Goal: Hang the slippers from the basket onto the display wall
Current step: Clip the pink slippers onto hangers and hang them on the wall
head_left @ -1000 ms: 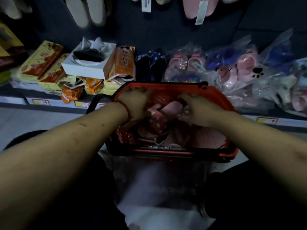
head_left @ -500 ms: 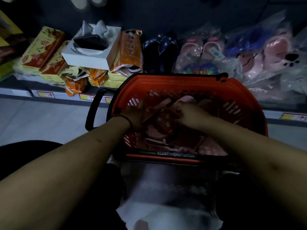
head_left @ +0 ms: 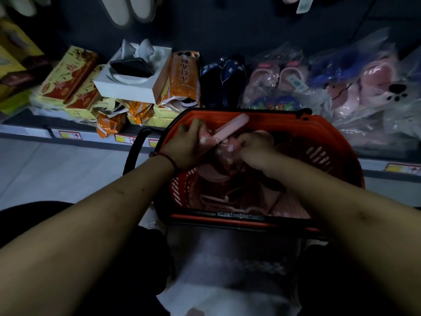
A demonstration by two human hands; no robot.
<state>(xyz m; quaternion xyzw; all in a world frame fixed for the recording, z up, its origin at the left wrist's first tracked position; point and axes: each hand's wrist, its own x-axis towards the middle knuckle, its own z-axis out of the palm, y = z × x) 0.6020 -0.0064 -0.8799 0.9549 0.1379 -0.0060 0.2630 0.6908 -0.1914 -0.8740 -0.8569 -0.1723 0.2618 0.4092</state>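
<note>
Pink patterned slippers [head_left: 224, 135], one pair, raised at the far left of the red plastic basket [head_left: 337, 142], left hand [head_left: 184, 147] and right hand [head_left: 255, 151] each curled round it (probably squaring the pair for hanging); dark display wall [head_left: 227, 30] beyond, bagged slippers [head_left: 364, 87] shelved beneath, dim aisle.

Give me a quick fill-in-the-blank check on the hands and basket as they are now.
1. The left hand and right hand both hold a ____ slipper above the red basket.
2. A red cord bracelet circles the ____ wrist.
3. The white box lies to the ____ of the dark blue slippers.
Missing words: pink; left; left.
</note>
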